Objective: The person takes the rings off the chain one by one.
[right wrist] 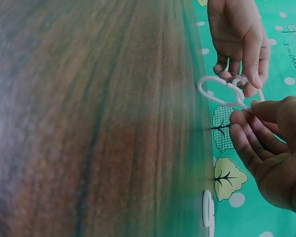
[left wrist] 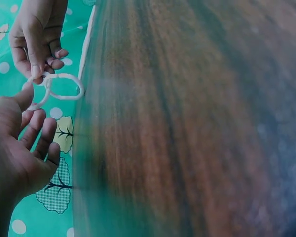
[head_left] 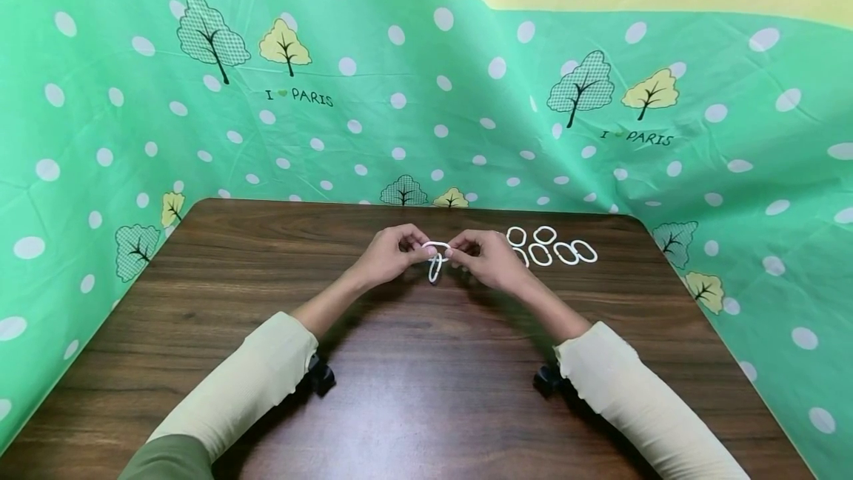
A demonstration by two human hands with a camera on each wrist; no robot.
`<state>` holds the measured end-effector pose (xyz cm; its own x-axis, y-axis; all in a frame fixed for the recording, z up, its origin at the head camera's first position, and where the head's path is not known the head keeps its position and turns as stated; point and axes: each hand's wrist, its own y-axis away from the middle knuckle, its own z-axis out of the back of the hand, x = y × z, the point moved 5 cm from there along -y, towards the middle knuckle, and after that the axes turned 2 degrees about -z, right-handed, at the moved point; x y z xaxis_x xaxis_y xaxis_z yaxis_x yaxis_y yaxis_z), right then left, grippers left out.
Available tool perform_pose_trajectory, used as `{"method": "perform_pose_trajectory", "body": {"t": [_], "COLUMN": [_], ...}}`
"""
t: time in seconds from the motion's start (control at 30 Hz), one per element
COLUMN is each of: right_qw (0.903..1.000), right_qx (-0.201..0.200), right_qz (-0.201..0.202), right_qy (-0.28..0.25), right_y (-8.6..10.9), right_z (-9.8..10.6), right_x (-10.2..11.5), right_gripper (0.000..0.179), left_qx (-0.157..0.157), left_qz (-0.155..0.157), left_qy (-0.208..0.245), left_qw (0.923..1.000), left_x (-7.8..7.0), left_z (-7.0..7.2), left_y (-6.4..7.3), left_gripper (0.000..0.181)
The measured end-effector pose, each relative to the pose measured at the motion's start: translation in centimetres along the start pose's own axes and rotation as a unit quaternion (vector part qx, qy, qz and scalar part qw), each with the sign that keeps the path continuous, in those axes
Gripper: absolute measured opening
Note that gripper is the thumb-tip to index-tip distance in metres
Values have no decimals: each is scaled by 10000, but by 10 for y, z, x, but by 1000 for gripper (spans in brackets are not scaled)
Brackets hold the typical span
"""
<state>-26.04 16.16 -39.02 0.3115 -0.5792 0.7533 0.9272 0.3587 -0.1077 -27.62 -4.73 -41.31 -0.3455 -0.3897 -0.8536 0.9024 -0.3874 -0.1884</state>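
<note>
Above the far part of the table, both hands hold one white oval plastic link (head_left: 437, 244) between them. My left hand (head_left: 393, 254) pinches its left end between thumb and fingers. At its right end, my right hand (head_left: 492, 261) pinches it the same way. A second white link (head_left: 435, 272) hangs from the held one, looped through it and touched by no finger that I can make out. Both wrist views show this hanging link (left wrist: 81, 90) hooked on the held link. Fingertips cover parts of the held link.
Several loose white links (head_left: 540, 255) lie on the brown wooden table (head_left: 426, 391) just right of my right hand, some touching or overlapping. A green dotted cloth (head_left: 466, 117) hangs behind the table and along its sides.
</note>
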Motion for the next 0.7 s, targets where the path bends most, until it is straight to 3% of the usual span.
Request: {"method": "perform_pose_trajectory", "body": {"t": [0.37, 0.7], "right_qw": [9996, 9989], "right_qx": [-280, -440], "right_qz": [46, 106], "right_qy": [7, 109], "right_y": [-2, -3], "right_z": [4, 5], "right_x": [7, 12], "right_gripper": [15, 16], "left_qx": [-93, -33], "left_qz": [743, 965], "left_qy": [423, 964], "left_qw": [9963, 9906], "left_x": [6, 6], "left_z": [-6, -13], "left_y": [3, 1], "left_gripper": [28, 26]}}
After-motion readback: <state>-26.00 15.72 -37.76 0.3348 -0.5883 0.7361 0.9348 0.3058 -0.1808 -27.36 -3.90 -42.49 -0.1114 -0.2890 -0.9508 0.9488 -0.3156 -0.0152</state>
